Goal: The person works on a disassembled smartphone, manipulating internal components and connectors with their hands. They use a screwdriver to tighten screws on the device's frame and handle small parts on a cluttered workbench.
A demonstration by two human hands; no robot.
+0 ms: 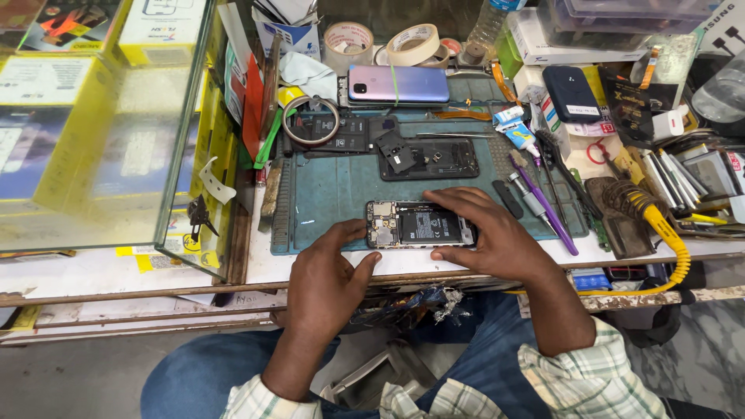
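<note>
An opened phone (pixel 415 225) with its battery and circuit board showing lies at the front edge of a teal work mat (pixel 334 194). My left hand (pixel 330 271) grips its left end with thumb and fingers. My right hand (pixel 489 233) curls over its right end, fingers along the top edge and thumb under the lower edge. A black back cover (pixel 427 159) with loose parts lies farther back on the mat.
A purple phone (pixel 397 83) lies at the back beside tape rolls (pixel 348 43). Screwdrivers and tweezers (pixel 543 202) lie to the right, with a soldering iron stand (pixel 621 206) and a yellow cable (pixel 667 233). A glass case (pixel 101 132) stands on the left.
</note>
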